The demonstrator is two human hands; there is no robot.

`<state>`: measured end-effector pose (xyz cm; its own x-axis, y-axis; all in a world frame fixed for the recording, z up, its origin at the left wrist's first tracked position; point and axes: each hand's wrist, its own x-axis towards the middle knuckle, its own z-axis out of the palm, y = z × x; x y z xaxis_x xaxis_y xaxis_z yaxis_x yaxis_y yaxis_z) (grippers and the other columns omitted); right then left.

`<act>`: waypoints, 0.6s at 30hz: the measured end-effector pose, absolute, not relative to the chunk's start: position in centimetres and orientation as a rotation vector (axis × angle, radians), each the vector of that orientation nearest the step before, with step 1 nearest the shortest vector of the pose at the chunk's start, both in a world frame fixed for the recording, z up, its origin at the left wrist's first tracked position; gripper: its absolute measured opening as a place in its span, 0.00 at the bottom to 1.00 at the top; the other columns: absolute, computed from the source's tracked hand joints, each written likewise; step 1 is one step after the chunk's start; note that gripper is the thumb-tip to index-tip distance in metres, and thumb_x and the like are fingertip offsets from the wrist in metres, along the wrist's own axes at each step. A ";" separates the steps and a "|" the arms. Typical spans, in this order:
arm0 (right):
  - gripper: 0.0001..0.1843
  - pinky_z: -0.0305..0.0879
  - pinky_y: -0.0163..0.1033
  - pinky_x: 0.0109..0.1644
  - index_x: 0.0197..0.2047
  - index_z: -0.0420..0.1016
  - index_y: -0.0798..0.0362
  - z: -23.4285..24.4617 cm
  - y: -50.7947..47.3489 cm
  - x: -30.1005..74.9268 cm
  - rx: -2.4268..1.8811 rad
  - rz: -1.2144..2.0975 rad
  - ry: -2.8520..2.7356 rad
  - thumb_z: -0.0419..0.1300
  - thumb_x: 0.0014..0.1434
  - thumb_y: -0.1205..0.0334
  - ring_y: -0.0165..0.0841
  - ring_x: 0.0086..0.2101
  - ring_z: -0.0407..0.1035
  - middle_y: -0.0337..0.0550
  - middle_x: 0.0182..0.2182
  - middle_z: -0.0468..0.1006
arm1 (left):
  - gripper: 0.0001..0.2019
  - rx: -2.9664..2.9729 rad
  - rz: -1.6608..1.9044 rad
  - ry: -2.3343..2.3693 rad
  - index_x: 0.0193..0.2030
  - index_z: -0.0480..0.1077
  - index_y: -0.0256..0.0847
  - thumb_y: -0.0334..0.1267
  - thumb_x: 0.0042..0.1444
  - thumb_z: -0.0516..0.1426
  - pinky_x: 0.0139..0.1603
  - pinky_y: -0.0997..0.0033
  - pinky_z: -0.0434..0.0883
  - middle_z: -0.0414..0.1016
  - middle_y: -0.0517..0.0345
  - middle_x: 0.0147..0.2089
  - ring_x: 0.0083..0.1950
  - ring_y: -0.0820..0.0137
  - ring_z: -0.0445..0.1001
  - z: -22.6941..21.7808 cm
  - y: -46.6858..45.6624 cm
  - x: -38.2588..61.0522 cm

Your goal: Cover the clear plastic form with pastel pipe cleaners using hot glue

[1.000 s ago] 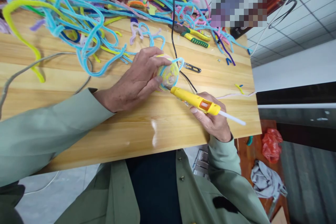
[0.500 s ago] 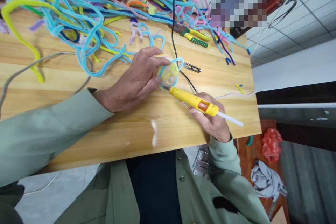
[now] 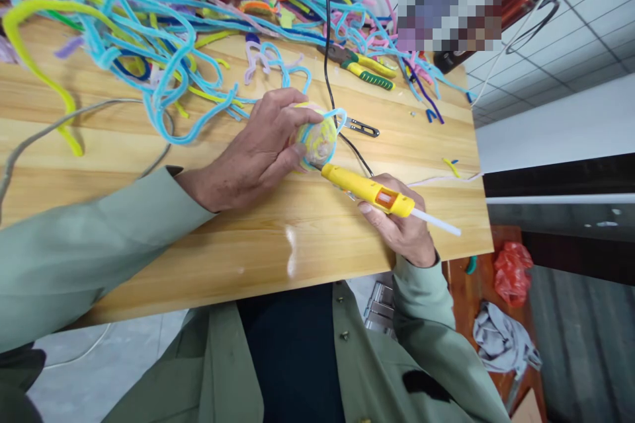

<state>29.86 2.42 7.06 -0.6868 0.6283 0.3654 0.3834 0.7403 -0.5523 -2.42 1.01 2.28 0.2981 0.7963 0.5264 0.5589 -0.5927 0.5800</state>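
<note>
Barely any shift since a sec ago — only the glue gun (image 3: 367, 190) has nudged a hair in my R hand (image 3: 404, 221). Fingers curl under its body, mostly hidden, so can't tell re trigger. My L hand (image 3: 262, 145) pinches the yellow-&-blue wound piece (image 3: 321, 140), thumb near side, fingers far side, hiding its left part. Nozzle (image 3: 318, 166) is at its near edge — contact hard to make out. Snips (image 3: 354, 124) just right, left end hidden. Far stem pile (image 3: 171, 13) is cut off up top. Table (image 3: 322, 238) wood shows btwn hands & near edge — room there.
</note>
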 end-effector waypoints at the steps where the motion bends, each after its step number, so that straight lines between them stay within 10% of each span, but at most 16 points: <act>1: 0.06 0.78 0.46 0.41 0.54 0.79 0.46 7.1 2.4 29.8 -0.749 0.596 -2.399 0.65 0.76 0.58 0.41 0.40 0.82 0.46 0.43 0.86 | 0.19 2.276 1.168 1.238 0.76 0.62 0.53 0.44 0.83 0.47 0.84 0.34 0.67 0.67 0.46 0.75 0.81 0.51 0.65 2.3 1.0 -2.4; 18: 0.06 0.76 0.45 0.39 0.54 0.78 0.45 7.2 2.3 29.8 -0.764 0.579 -2.393 0.65 0.76 0.58 0.40 0.39 0.81 0.45 0.43 0.86 | 0.19 2.321 1.170 1.233 0.76 0.61 0.49 0.46 0.85 0.46 0.84 0.33 0.67 0.67 0.43 0.75 0.80 0.52 0.65 2.5 1.0 -2.4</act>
<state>29.80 2.34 7.22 -0.6833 0.6275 0.3733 0.3875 0.7450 -0.5429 -2.45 0.97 2.47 0.3138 0.7859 0.5327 0.5733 -0.6041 0.5535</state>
